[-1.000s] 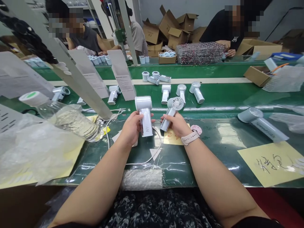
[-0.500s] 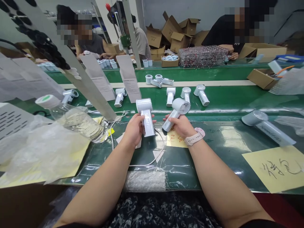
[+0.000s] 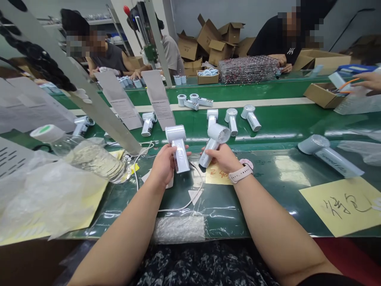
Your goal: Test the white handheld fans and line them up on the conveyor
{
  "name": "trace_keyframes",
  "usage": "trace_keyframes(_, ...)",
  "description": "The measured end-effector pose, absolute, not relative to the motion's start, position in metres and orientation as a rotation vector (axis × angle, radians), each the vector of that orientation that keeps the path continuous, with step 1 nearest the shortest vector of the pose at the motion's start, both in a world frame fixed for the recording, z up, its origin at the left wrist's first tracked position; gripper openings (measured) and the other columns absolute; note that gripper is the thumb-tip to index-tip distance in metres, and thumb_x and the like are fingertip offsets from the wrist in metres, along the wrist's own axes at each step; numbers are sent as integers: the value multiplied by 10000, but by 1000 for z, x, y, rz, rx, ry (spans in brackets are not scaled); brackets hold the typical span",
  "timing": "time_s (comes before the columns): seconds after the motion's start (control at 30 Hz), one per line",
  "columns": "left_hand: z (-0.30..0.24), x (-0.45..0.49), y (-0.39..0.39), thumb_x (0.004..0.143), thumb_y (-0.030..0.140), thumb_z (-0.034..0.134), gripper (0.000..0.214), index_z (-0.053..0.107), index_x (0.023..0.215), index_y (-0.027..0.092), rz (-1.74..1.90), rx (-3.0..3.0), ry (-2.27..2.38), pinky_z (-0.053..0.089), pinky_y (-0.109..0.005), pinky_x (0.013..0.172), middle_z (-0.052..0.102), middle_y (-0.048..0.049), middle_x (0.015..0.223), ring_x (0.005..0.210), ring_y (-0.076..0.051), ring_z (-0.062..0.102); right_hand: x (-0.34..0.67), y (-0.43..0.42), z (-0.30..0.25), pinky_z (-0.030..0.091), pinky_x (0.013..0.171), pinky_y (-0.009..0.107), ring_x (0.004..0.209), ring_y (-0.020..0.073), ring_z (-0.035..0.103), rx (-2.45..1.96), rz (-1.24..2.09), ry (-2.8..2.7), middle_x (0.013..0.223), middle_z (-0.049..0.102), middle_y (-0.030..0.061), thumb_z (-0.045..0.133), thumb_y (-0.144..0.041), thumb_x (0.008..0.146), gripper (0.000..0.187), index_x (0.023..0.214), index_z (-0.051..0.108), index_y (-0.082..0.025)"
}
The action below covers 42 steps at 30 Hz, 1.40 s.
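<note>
My left hand point(image 3: 165, 165) is closed round the handle of a white handheld fan point(image 3: 180, 155), its head up and lettering on the handle facing me. In my right hand point(image 3: 224, 158) is a second white handheld fan point(image 3: 218, 134), tilted with its round head to the upper right. Both are held just above the green bench point(image 3: 226, 216). Below them runs a white cable point(image 3: 178, 209), its plug near the base of the left fan. A yellow note point(image 3: 218, 178) with red writing lies partly under my right hand.
Several more fans, one of them point(image 3: 252, 118), lie on the green surface beyond my hands. A large fan point(image 3: 330, 155) is at right above a yellow sign point(image 3: 342, 206). At left are a plastic bottle point(image 3: 83, 153) and a slanted post point(image 3: 104, 113). Co-workers sit opposite; another person's hand point(image 3: 369, 82) reaches in.
The whole view has shifted slightly, so most things sit further left. Both hands keep their fans. Another person's hand has appeared at the right edge by the small carton.
</note>
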State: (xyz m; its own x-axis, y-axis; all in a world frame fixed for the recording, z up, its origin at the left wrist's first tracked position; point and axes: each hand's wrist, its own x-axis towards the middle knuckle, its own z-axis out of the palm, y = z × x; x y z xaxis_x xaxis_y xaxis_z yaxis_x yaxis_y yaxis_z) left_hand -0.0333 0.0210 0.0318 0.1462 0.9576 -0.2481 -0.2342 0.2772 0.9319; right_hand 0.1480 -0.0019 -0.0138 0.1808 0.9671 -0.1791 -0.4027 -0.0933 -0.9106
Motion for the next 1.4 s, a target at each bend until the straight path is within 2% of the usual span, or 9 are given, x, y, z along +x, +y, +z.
trace_keyframes(0.1, 33, -33, 21, 740, 229, 593, 306, 590, 1039, 164, 1035, 900, 1062, 555, -292, 530, 759, -76, 964, 756, -229, 750, 148, -8, -7, 578, 804, 438, 817, 250, 715, -1075, 1310, -706, 849, 742, 33, 802, -163, 559, 363, 878, 638, -220)
trace_keyframes(0.23, 32, -33, 20, 719, 233, 611, 314, 586, 1025, 165, 1033, 905, 1034, 553, -288, 544, 763, -91, 1006, 817, -249, 758, 149, -13, 0, 579, 868, 466, 898, 262, 729, -917, 1364, -717, 919, 747, 39, 755, -305, 678, 308, 956, 645, -235)
trace_keyframes(0.37, 32, -32, 21, 724, 230, 600, 298, 573, 1014, 171, 1033, 905, 1054, 542, -283, 514, 763, -83, 971, 763, -240, 755, 150, -3, -12, 592, 777, 461, 785, 258, 724, -1126, 1320, -693, 813, 736, 43, 769, -171, 646, 256, 850, 621, -217)
trace_keyframes(0.53, 33, -32, 23, 744, 215, 583, 299, 571, 1039, 168, 1037, 887, 1078, 560, -299, 533, 762, -73, 948, 732, -226, 746, 148, 0, -19, 601, 747, 434, 736, 238, 715, -1119, 1363, -701, 758, 728, 23, 809, -149, 631, 278, 841, 636, -209)
trace_keyframes(0.73, 30, -33, 22, 729, 228, 610, 288, 580, 1010, 171, 1045, 897, 1034, 586, -322, 610, 762, -74, 927, 781, -248, 757, 143, -9, -10, 613, 812, 438, 849, 247, 739, -968, 1389, -705, 892, 762, 56, 806, -483, 718, 365, 927, 657, -225)
trace_keyframes(0.97, 31, -31, 24, 745, 204, 583, 272, 571, 1013, 166, 1024, 912, 1084, 552, -281, 507, 757, -71, 908, 723, -231, 751, 148, 4, -24, 590, 694, 406, 705, 228, 701, -1185, 1237, -683, 724, 715, 27, 861, -340, 647, 317, 810, 627, -202)
trace_keyframes(1.13, 31, -30, 23, 742, 207, 603, 294, 581, 1031, 161, 1020, 917, 1068, 611, -343, 626, 758, -79, 928, 764, -245, 758, 144, -3, -16, 585, 772, 416, 762, 235, 703, -1207, 1186, -727, 755, 718, 28, 873, -312, 646, 296, 803, 644, -211)
trace_keyframes(1.23, 30, -30, 23, 717, 221, 623, 308, 585, 1015, 154, 1026, 920, 1062, 626, -390, 676, 755, -87, 917, 807, -274, 761, 139, -7, -9, 589, 781, 439, 792, 251, 722, -1184, 1189, -794, 828, 741, 53, 775, -454, 769, 287, 893, 664, -221)
trace_keyframes(1.4, 29, -29, 24, 715, 205, 594, 290, 579, 1002, 165, 1030, 913, 1092, 596, -326, 579, 760, -92, 941, 812, -273, 765, 139, -3, -12, 546, 829, 471, 812, 275, 682, -1403, 960, -869, 790, 705, 60, 803, -402, 716, 256, 774, 641, -212)
